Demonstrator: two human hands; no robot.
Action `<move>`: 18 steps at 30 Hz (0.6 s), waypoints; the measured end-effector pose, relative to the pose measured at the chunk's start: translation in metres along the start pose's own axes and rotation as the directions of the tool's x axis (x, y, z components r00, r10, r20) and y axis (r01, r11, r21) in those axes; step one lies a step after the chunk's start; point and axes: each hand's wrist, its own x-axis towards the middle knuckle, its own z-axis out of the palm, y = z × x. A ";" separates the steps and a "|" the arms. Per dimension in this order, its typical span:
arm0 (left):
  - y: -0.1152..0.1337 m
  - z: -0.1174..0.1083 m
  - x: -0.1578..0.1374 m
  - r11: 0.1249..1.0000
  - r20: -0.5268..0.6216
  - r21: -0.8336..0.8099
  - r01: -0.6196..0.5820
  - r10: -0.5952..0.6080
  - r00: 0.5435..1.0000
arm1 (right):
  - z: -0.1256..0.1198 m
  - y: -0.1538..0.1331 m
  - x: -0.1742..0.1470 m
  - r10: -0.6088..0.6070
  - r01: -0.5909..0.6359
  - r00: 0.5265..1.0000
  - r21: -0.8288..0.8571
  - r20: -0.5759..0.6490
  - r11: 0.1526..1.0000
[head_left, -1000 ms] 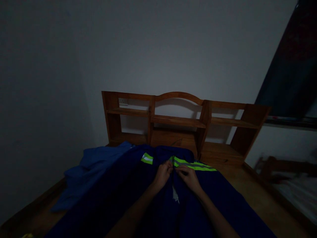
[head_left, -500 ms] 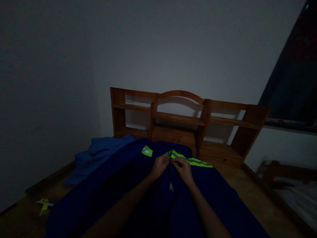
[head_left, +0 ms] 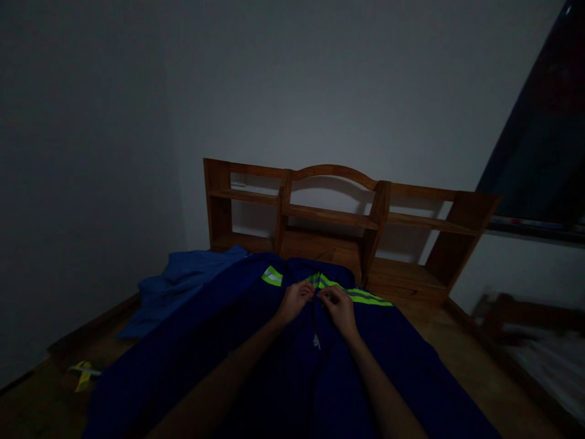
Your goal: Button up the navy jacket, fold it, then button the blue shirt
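A dark blue work jacket (head_left: 384, 360) with yellow-green and silver reflective strips lies spread out in front of me. At its front opening, just under the collar, my left hand (head_left: 297, 299) pinches the jacket's edge. Close by on the other side, my right hand (head_left: 339, 309) is closed with its fingertips at the opposite edge. A small gap separates the two sets of fingertips. Below the hands a small pale tag or zipper pull (head_left: 316, 341) shows on the front seam. Dim light hides the exact bit of cloth between the fingers.
Behind the jacket stands a wooden shelf unit (head_left: 331, 210) against the wall. Lighter blue cloth (head_left: 183, 283) lies at the left. A yellow-and-white object (head_left: 85, 373) is at lower left. Another wooden frame (head_left: 525, 314) with pale bedding stands at the right.
My fingertips have drawn slightly apart at the jacket's opening; before, they nearly met. The jacket lies almost as before.
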 end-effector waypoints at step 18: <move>0.003 0.000 0.000 0.973 0.015 -0.172 0.153 -0.153 0.988 | -0.002 0.000 0.002 0.110 -0.110 0.992 -0.005 0.059 0.994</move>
